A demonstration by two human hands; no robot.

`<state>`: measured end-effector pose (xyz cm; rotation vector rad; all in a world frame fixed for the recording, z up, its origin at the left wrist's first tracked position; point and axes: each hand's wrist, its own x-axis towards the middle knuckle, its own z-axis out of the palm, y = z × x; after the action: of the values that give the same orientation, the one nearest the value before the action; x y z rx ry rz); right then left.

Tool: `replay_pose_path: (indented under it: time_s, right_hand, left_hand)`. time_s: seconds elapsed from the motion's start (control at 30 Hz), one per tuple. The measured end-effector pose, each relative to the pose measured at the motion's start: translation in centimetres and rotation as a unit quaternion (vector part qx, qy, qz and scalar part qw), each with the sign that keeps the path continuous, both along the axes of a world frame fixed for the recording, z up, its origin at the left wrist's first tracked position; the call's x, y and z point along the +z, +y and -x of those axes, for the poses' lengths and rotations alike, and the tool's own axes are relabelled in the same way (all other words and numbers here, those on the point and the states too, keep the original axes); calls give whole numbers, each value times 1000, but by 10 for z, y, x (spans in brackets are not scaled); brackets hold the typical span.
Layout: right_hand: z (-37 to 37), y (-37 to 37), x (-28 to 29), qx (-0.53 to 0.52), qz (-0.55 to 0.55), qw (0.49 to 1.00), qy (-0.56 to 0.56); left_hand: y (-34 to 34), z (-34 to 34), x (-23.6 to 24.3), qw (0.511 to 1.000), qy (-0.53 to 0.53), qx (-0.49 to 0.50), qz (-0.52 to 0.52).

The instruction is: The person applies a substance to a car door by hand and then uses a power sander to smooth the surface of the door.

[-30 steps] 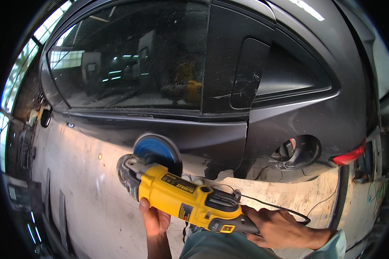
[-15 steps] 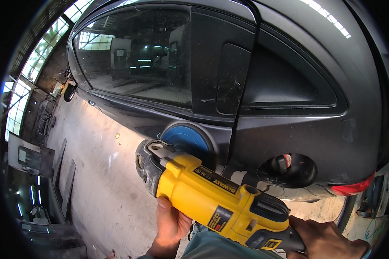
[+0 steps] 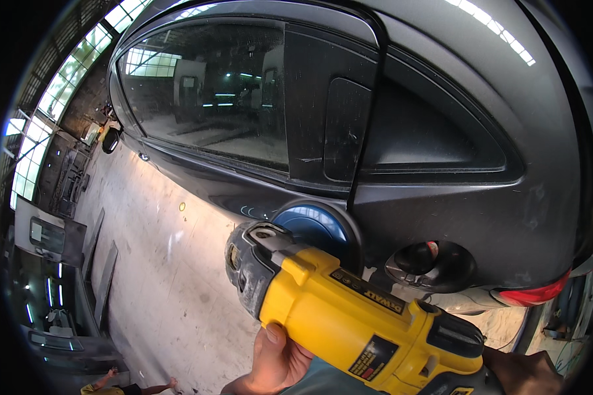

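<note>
A yellow and black rotary polisher [image 3: 329, 296] lies slantwise across the lower middle, its grey-black head to the left. Its round blue pad [image 3: 316, 227] with a dark rim is up against the side of a dark grey car [image 3: 454, 210], beside the rear door's back seam; whether the pad spins cannot be told. My left hand [image 3: 280, 359] cups the tool's body from below, just behind the head, thumb on the yellow casing. At the rear handle, my right hand [image 3: 524, 372] is wrapped around the grip, partly hidden by the tool.
An open fuel-filler recess [image 3: 431, 263] sits right of the pad, with a red tail lamp [image 3: 537, 289] beyond. The rear door window [image 3: 207, 99] is above. Loose panels [image 3: 105, 283] lie on the floor at left. Another person's arms [image 3: 125, 385] show at the lower left.
The polisher and both hands have shifted right and slightly down, bringing the pad to the door seam. The view has moved slightly. More of the other person shows at lower left.
</note>
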<state>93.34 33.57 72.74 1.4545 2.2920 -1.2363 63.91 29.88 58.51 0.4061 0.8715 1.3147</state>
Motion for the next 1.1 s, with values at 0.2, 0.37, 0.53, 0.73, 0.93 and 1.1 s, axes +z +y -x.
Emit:
replay_pose_path:
  time_s: [0.2, 0.37, 0.53, 0.73, 0.93, 1.1]
  right_hand:
    - [-7, -10, 14, -11, 1, 1000, -15]
    - [-4, -7, 10, -30, 9, 999, -12]
    - [1, 5, -8, 4, -32, 999, 32]
    - [-10, -1, -1, -15, -36, 999, 13]
    - [-17, -23, 9, -43, -54, 997, 17]
    - [3, -13, -5, -41, -68, 997, 19]
  left_hand:
    - [-9, -9, -8, 994, -108, 15, 0]
    - [-2, -6, -10, 996, -86, 31, 0]
    - [1, 1, -8, 994, -69, 88, -1]
    - [6, -13, -2, 997, -70, 28, -13]
    - [3, -25, 1, 997, -69, -30, -16]
    - [5, -11, 3, 998, -54, -19, -32]
